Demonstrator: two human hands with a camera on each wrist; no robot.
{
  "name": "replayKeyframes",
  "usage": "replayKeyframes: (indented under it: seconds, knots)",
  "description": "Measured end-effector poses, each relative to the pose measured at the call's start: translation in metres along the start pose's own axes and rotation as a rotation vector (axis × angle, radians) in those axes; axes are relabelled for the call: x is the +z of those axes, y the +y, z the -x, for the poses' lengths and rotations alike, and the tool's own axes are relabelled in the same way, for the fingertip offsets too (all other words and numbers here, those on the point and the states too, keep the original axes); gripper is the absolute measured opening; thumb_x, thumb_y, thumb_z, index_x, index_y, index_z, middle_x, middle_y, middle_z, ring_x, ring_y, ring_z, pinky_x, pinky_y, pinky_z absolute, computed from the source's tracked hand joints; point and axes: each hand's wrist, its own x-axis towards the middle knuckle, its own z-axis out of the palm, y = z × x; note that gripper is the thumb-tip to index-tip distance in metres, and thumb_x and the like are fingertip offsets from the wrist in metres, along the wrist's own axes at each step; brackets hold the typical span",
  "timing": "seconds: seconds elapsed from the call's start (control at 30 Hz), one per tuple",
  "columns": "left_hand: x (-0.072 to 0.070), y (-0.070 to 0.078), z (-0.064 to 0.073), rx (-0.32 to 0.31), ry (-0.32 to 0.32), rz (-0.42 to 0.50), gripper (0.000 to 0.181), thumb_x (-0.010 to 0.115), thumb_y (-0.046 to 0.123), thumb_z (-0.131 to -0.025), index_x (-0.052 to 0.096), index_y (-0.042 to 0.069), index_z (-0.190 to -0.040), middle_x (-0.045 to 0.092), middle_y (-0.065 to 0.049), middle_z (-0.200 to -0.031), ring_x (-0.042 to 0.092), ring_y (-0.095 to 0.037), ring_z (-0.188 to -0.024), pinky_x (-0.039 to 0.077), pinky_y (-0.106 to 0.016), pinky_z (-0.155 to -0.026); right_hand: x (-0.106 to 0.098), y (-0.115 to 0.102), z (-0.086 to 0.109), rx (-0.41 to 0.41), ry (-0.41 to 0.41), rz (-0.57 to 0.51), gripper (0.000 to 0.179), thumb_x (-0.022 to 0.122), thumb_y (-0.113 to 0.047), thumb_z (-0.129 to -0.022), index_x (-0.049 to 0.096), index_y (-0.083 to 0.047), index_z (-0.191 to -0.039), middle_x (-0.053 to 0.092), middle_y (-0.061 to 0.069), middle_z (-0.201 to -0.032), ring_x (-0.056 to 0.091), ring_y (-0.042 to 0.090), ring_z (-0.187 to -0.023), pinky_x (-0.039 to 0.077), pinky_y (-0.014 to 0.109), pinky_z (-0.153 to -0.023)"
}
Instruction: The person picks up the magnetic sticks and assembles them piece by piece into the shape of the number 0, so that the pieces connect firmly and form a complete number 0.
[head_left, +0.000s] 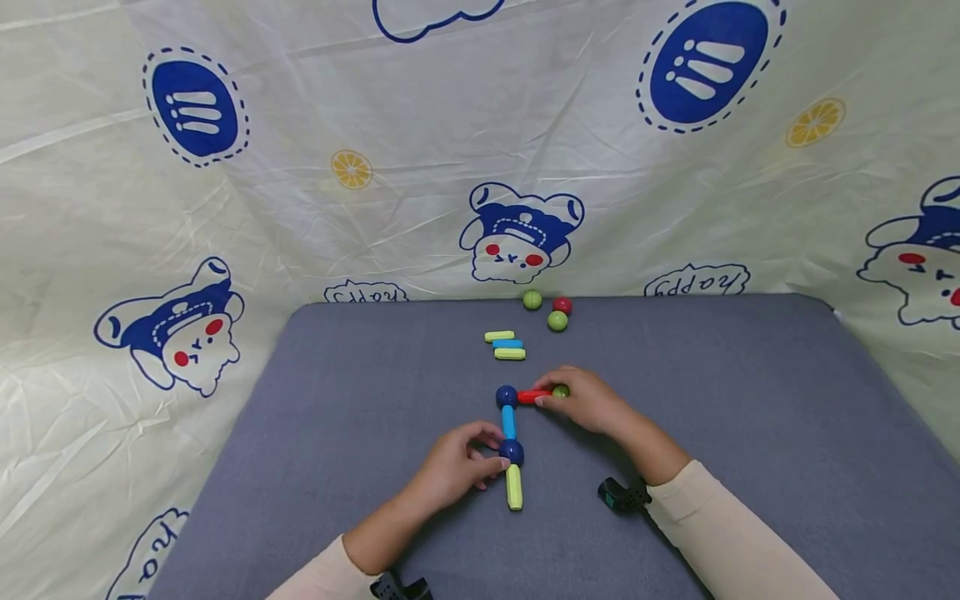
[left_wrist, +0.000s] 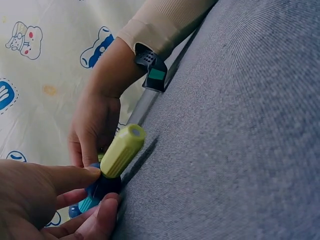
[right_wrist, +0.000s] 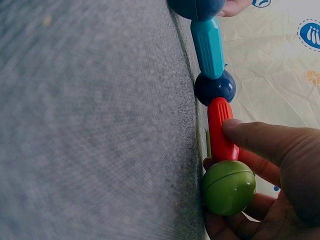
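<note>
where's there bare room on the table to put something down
Two patches of gray table are bare: left of the left hand and right of the right hand, out to the edges. Crowded: the middle, with the toy chain, three loose rods and three loose balls beyond.

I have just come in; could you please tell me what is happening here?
The person's left hand pinches the nearer dark-blue ball, with a yellow-green rod joined to it. The right hand grips a red rod between the farther dark-blue ball and a green ball; a blue rod links both dark-blue balls. Three more rods and three more balls lie beyond.
</note>
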Motion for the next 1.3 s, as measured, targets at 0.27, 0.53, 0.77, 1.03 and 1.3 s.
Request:
replayKeyframes:
  seconds: [0.27, 0.53, 0.77, 1.03, 1.3]
  knots:
    - [0.0, -0.001, 0.0, 0.014, -0.018, -0.03, 0.031, 0.077, 0.02, -0.091, 0.072, 0.019, -0.121, 0.066, -0.005, -0.108, 0.063, -0.013, -0.065, 0.056, -0.029, -0.056, 0.002, 0.0, -0.001, 0.009, 0.001, -0.002, 0.018, 0.071, -0.025, -0.096, 0.077, -0.016, -0.111, 0.068, 0.006, -0.113, 0.06, 0.028, -0.11, 0.047, 0.054, -0.099]
    - [-0.001, -0.002, -0.001, 0.089, -0.064, -0.093, 0.031, 0.072, 0.022, -0.095, 0.073, 0.02, -0.126, 0.064, -0.004, -0.107, 0.059, -0.011, -0.063, 0.055, -0.028, -0.054, 0.002, 0.0, -0.002, 0.012, -0.01, -0.001, 0.019, 0.07, -0.026, -0.097, 0.077, -0.017, -0.112, 0.068, 0.007, -0.115, 0.06, 0.028, -0.111, 0.047, 0.055, -0.1]
    - [-0.004, -0.002, -0.002, 0.081, -0.103, -0.052, 0.029, 0.068, 0.021, -0.098, 0.072, 0.019, -0.127, 0.063, -0.005, -0.11, 0.059, -0.011, -0.067, 0.055, -0.028, -0.055, 0.0, -0.001, -0.002, 0.012, -0.006, -0.005, 0.019, 0.07, -0.024, -0.097, 0.077, -0.017, -0.113, 0.067, 0.009, -0.115, 0.06, 0.029, -0.11, 0.046, 0.055, -0.1]
    - [-0.005, -0.003, -0.002, 0.058, -0.118, -0.017, 0.029, 0.068, 0.021, -0.098, 0.072, 0.018, -0.126, 0.062, -0.007, -0.113, 0.058, -0.013, -0.068, 0.055, -0.027, -0.057, -0.007, 0.002, -0.006, -0.015, -0.026, -0.008, 0.029, 0.069, -0.026, -0.097, 0.073, -0.013, -0.122, 0.068, 0.008, -0.112, 0.061, 0.025, -0.106, 0.05, 0.051, -0.097]
    - [-0.005, -0.003, -0.002, 0.032, -0.12, 0.012, 0.029, 0.07, 0.021, -0.097, 0.072, 0.021, -0.126, 0.061, -0.007, -0.112, 0.057, -0.014, -0.07, 0.055, -0.026, -0.058, -0.034, 0.014, -0.025, 0.039, 0.05, -0.107, 0.041, 0.067, -0.025, -0.098, 0.063, -0.007, -0.135, 0.067, 0.017, -0.124, 0.062, 0.033, -0.114, 0.052, 0.051, -0.098]
